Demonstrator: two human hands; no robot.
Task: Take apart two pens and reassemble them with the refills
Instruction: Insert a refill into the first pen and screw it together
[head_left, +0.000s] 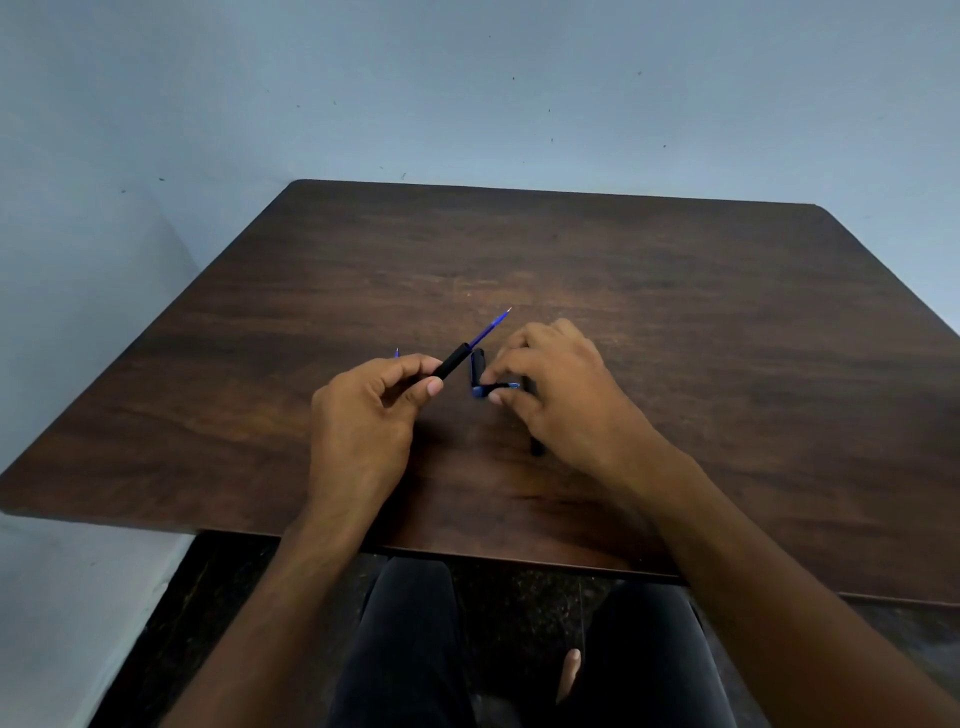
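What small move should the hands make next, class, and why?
Probably lift the blue-tipped piece that the right hand pinches on the table and bring it to the refill jutting bare from the black barrel in the left hand.

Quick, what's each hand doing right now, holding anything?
Left hand: grips a black pen barrel with a blue refill sticking out.
Right hand: pinches a small blue-and-black pen part on the table.

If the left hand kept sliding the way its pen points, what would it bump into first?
Probably nothing: the left hand aims its black barrel and blue refill up-right over bare table. The right hand lies just beside that line; depth is unclear.
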